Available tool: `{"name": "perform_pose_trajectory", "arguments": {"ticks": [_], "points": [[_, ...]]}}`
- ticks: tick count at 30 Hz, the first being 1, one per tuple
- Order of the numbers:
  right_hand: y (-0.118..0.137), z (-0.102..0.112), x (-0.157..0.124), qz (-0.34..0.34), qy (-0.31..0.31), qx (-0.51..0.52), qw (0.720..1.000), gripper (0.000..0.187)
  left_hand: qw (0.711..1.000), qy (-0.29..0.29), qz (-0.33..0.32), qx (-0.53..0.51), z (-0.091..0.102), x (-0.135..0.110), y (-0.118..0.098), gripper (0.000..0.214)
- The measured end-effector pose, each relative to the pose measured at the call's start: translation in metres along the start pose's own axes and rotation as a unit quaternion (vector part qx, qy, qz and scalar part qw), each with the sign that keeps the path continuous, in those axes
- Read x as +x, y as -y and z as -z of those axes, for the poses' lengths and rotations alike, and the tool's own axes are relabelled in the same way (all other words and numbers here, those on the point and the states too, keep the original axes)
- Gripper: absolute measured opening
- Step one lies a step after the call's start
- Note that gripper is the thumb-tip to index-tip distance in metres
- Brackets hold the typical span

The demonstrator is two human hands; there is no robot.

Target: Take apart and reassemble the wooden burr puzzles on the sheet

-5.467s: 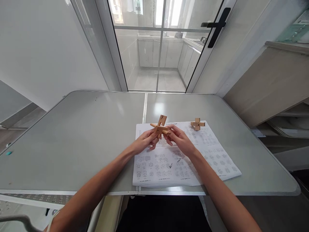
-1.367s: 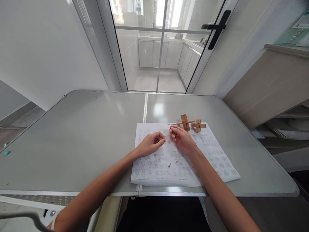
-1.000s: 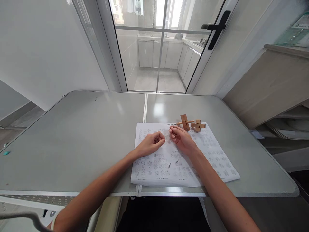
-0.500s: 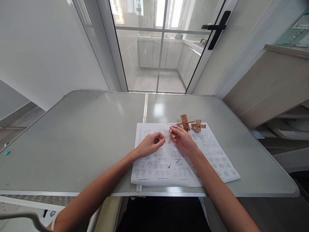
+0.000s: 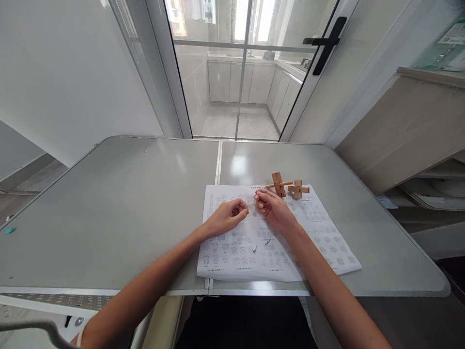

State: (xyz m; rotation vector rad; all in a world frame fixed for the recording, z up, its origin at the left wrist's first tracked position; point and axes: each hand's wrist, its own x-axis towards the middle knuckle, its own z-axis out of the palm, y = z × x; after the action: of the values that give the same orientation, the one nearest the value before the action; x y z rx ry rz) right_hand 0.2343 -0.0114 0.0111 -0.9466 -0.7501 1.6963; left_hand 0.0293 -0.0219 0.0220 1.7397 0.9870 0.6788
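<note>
A large white paper sheet (image 5: pixel 236 271) printed with rows of small diagrams lies on the grey table. My left hand (image 5: pixel 228 215) rests on its left part, fingers curled in, with no object showing in them. Facing it, my right hand (image 5: pixel 275 209) is also curled, thumb near the fingertips, and I see nothing held. Just beyond the right hand are two wooden interlocking puzzles at the sheet's top edge. One puzzle (image 5: pixel 279 184) has a tilted flat piece crossed by a thin rod. The other puzzle (image 5: pixel 298 189) is a compact cross of blocks.
The folding table (image 5: pixel 119 208) has a metal seam down its middle. A small teal item (image 5: pixel 10 230) lies at its far left edge. Behind it stands a glass door with a black handle (image 5: pixel 330 44). Wooden shelving (image 5: pixel 407 131) rises on the right.
</note>
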Motion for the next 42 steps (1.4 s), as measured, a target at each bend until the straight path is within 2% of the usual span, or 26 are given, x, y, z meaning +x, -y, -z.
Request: {"name": "perform_pose_trajectory", "arguments": {"ticks": [42], "points": [[-0.0027,0.0025,0.0024,0.001,0.004,0.015,1.0,0.032,1.0,0.007,0.008,-0.013,-0.0002,-0.0002,0.0017,0.023]]}}
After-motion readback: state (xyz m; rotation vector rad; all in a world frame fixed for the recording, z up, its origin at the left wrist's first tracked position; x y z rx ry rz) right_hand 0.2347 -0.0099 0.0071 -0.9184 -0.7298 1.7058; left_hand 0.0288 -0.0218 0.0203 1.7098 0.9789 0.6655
